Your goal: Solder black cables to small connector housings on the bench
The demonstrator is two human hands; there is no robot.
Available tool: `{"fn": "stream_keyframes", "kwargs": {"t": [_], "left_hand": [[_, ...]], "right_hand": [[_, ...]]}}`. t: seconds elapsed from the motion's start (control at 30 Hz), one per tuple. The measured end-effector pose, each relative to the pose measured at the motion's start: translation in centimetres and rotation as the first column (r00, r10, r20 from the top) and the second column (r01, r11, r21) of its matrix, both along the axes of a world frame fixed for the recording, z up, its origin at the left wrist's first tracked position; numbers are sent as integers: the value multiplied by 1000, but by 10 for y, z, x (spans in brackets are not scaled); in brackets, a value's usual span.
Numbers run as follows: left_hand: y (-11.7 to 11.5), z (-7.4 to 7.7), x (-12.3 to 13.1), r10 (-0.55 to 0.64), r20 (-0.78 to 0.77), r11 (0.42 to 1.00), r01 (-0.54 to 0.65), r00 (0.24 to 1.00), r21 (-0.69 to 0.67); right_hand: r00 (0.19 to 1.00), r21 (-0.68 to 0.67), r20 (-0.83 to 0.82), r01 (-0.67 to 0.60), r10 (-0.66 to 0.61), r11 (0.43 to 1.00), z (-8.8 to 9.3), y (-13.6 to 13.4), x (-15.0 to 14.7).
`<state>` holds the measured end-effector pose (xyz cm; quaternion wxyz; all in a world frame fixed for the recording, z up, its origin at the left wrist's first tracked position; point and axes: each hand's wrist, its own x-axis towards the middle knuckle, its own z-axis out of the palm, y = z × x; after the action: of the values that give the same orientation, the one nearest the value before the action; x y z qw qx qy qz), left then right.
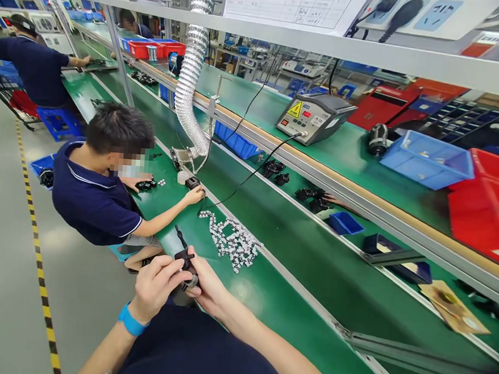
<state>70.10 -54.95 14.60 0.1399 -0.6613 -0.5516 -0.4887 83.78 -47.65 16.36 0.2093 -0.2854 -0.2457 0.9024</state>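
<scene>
In front of my body, both hands are closed round a small black device [183,256] with a grey cylindrical end and a short black cable sticking out at its top. My left hand [157,283], with a blue band at the wrist, pinches it from the left with thumb and fingers. From the right, my right hand [208,286] cradles the same device, its thumb beside the upper part. My fingers hide some of it. Just beyond, many small silver-white parts [232,240] lie spread on the green worktop [242,292].
At the left sits a co-worker [100,182], one hand [195,196] by a fixture under a foil duct [191,74]. A control box [314,116] with a black cable stands on the shelf. Blue [426,156] and red bins [488,198] are at the right. Black parts [274,170] lie across the line.
</scene>
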Motion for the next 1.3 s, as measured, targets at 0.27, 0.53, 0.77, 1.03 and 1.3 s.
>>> {"fn": "stream_keyframes", "kwargs": {"t": [0.27, 0.53, 0.77, 1.03, 1.3], "left_hand": [[-8, -22, 1, 36, -55, 999, -38, 998, -27], [-4, -23, -8, 78, -179, 993, -61, 981, 99], [-6, -20, -2, 53, -123, 998, -48, 991, 44], [-13, -18, 2, 76, -149, 995, -65, 986, 72], [-12, -18, 6, -17, 36, 999, 18, 999, -46]], "right_hand": [[999, 52, 34, -24, 22, 998, -13, -3, 1], [997, 145, 75, -41, 30, 989, -17, -1, -5], [996, 163, 83, 9, -23, 987, -10, -9, 2], [998, 161, 53, 20, -29, 987, -15, -18, 7], [1000, -24, -5, -23, 23, 999, -21, -20, 7]]}}
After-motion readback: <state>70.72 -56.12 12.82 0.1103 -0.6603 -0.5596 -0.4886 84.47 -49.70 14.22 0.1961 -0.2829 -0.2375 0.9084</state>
